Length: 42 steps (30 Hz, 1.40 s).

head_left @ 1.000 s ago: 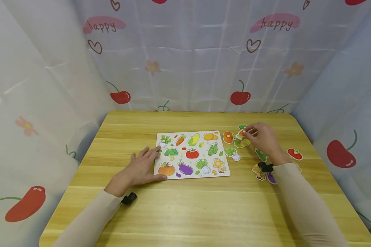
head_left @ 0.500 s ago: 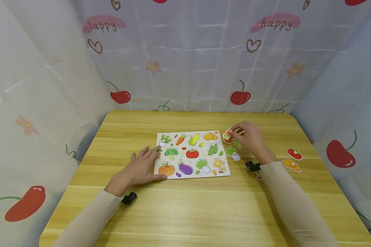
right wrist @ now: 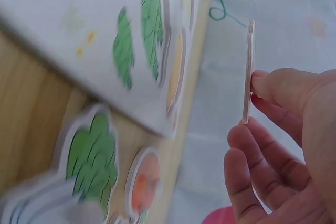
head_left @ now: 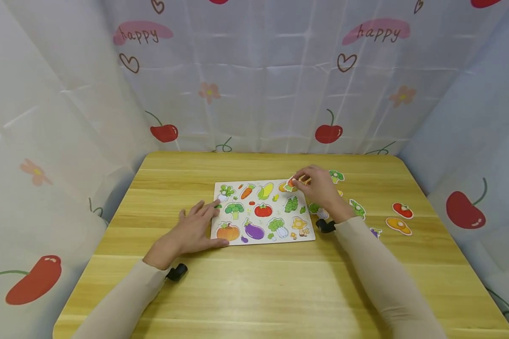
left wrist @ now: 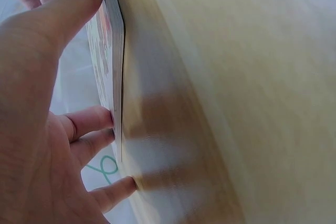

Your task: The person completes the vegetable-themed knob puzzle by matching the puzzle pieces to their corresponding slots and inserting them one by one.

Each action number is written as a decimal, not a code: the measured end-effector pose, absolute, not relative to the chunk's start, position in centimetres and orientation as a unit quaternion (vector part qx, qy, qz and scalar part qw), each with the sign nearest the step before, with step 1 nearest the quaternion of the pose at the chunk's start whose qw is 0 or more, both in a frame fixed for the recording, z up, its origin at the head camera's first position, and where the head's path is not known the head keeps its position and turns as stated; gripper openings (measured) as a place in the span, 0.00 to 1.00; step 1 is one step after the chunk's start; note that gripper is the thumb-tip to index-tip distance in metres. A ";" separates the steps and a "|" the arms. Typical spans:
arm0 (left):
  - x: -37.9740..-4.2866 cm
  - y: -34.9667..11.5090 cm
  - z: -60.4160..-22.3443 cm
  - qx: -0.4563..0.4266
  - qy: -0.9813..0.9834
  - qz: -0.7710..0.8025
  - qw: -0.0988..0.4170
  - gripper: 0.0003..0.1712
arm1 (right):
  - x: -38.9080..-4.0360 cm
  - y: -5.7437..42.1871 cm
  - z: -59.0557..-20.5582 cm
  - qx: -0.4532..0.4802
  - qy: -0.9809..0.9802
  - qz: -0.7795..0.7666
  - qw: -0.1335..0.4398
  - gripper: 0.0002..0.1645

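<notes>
A flat vegetable puzzle board [head_left: 280, 207] lies on the table, with printed vegetables across it. My left hand [head_left: 192, 230] rests at its left side, thumb on the near corner and fingers spread along the edge. In the left wrist view, the thumb and two fingertips touch the board's rim while another finger reaches the tabletop. My right hand [head_left: 322, 190] pinches a carrot piece [head_left: 291, 182] above the board's far right corner, over the printed potatoes. Seen edge-on in the right wrist view, this thin piece [right wrist: 249, 72] stands upright between thumb and fingers.
Right of the board lie loose pieces: broccoli [head_left: 336, 176], bok choy [right wrist: 92, 150], a pumpkin [right wrist: 145, 184], a green vegetable [head_left: 357, 209], an eggplant [head_left: 376, 232], a tomato [head_left: 403, 210] and potatoes [head_left: 398, 226]. A printed curtain [head_left: 254, 108] hangs behind the table.
My right hand has carried the carrot piece leftward from the loose pieces, past the pumpkin, to above the board's far right corner. My left hand has stayed in place.
</notes>
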State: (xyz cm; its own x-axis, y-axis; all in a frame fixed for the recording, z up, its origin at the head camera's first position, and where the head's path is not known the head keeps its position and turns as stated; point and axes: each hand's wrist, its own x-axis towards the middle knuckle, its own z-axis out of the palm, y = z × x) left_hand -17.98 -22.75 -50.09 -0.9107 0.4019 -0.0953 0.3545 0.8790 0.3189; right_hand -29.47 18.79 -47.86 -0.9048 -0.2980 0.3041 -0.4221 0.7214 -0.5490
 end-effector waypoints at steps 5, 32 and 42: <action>-18.0 -22.6 -49.9 0.196 0.965 0.151 0.082 0.59 | -29.7 16.7 -47.5 0.213 -0.920 0.313 0.101 0.07; -18.0 -22.6 -49.7 0.197 0.965 0.149 0.085 0.60 | -30.7 7.3 -48.9 0.240 -0.915 0.324 0.017 0.08; -18.0 -22.6 -49.8 0.197 0.966 0.146 0.084 0.59 | -30.8 6.3 -49.3 0.232 -0.917 0.325 0.002 0.07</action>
